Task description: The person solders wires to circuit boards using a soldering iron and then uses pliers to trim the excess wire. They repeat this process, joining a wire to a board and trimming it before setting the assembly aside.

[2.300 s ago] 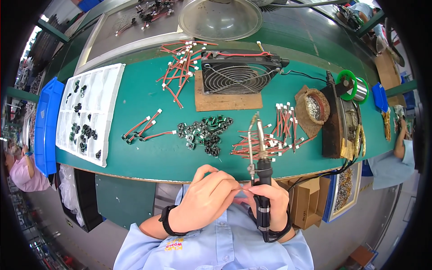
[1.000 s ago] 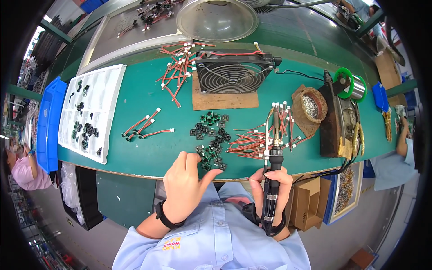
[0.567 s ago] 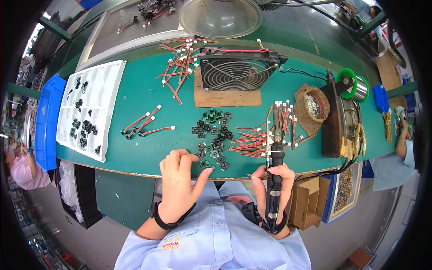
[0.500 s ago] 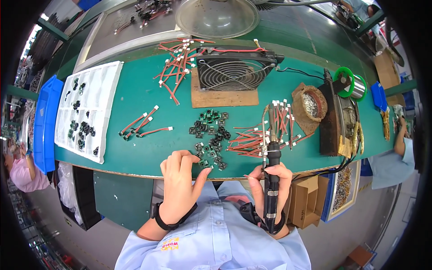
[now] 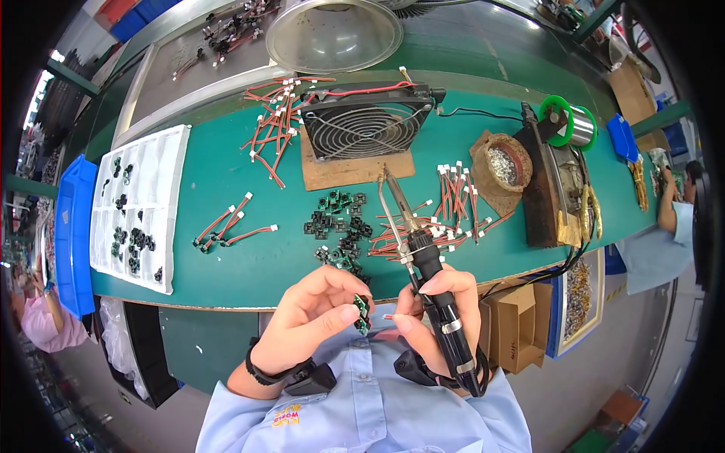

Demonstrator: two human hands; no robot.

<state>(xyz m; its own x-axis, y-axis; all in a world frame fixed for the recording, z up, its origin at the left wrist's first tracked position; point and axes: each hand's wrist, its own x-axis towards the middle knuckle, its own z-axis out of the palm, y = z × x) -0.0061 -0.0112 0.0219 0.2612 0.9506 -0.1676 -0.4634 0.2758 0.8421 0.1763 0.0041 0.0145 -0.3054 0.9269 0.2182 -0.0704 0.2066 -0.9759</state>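
the left hand [image 5: 311,311] pinches a green board [image 5: 363,315], held just short of the table [image 5: 249,279]. beside it, the right hand [image 5: 449,306] is closed round an iron [image 5: 424,253] that slants up and left; a red wire's end [image 5: 389,316] pokes from that same grip toward the board. on the table beyond, a heap of boards [image 5: 349,248] lies between loose wires [image 5: 468,204] on its right and a few wired boards [image 5: 214,240] on its left. farther left is a white tray [image 5: 160,158] with more boards in it. past the heap, a fan [image 5: 368,130] stands on a wood base [image 5: 317,175], a scrap pot [image 5: 483,172] to its right.
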